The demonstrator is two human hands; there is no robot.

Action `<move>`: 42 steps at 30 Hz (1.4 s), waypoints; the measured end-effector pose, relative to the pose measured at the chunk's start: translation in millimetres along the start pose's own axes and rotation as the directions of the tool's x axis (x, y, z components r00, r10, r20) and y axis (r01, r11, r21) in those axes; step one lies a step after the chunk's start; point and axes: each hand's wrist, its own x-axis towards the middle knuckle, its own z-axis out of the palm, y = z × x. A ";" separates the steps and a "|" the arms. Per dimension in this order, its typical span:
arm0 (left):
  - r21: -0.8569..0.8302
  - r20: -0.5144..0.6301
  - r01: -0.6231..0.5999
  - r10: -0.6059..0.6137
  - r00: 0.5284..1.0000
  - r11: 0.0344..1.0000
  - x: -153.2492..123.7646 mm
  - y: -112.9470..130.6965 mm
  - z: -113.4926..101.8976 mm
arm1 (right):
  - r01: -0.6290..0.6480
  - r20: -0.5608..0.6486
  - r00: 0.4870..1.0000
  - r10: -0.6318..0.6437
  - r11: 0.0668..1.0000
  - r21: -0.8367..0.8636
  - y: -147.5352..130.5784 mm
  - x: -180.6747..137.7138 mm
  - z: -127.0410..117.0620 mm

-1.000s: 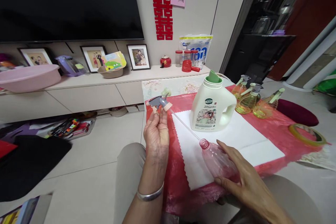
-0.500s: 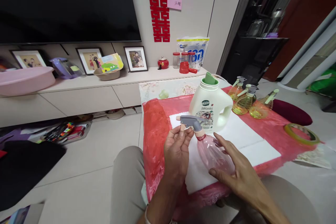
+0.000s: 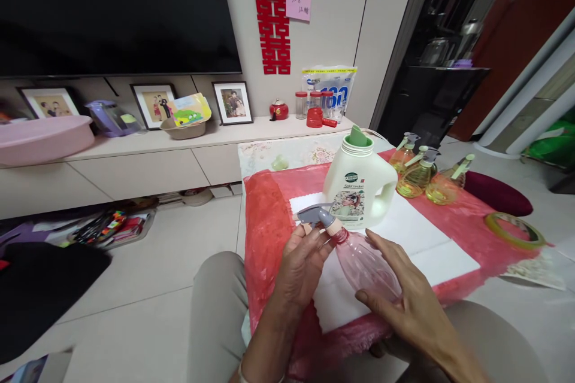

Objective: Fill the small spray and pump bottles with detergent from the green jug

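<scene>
A clear pink spray bottle (image 3: pixel 366 263) leans to the left above the white sheet (image 3: pixel 431 257). Its grey and pale-pink trigger sprayer head (image 3: pixel 317 215) sits at the bottle's neck. My left hand (image 3: pixel 300 266) pinches the sprayer head by its collar and trigger, fingers partly hidden behind it. Around the bottle's body curls my right hand (image 3: pixel 404 293), thumb on the near side and fingers on the far side. Just behind stands a large cream detergent jug (image 3: pixel 357 179), uncapped, with a green spout in its mouth. Whether the bottle holds liquid I cannot tell.
Several spray bottles (image 3: pixel 417 176) with yellow liquid stand at the table's right. A tape roll (image 3: pixel 514 230) lies near the right edge. Red plastic film (image 3: pixel 267 221) covers the table. Behind, a low cabinet (image 3: pixel 153 161) carries photo frames, jars and a pink basin (image 3: pixel 45 137).
The sprayer head has turned on the neck and now points further left and downward. My left hand has shifted slightly with it; my right hand keeps its hold on the bottle.
</scene>
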 end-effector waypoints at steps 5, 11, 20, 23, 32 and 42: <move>0.123 -0.022 -0.030 0.032 0.999 0.992 4.7 -1.7 -2.7 | 0.027 -0.017 0.999 -0.028 0.999 -0.036 -2.9 -1.1 0.3; 0.167 0.013 -0.082 0.081 0.997 0.983 9.8 3.9 -6.8 | 0.055 -0.004 0.998 -0.055 0.996 -0.074 -3.4 -1.5 1.2; 0.115 0.059 -0.019 0.012 0.998 0.993 7.7 3.5 -13.8 | 0.063 -0.034 0.997 -0.062 0.998 0.019 -1.3 -1.8 6.0; 0.138 0.085 -0.014 0.002 0.996 0.990 7.9 1.1 -14.1 | 0.057 -0.032 0.998 -0.054 0.995 0.084 -0.3 -1.3 5.4; 0.111 0.021 0.132 -0.135 0.991 0.985 0.0 -3.7 -10.9 | -0.398 0.305 0.917 0.257 0.604 0.690 25.6 -3.2 8.5; 0.035 -0.102 0.126 -0.122 0.987 0.991 -7.1 -22.3 -9.2 | -0.524 0.385 0.548 0.743 -0.054 0.850 7.9 15.0 17.3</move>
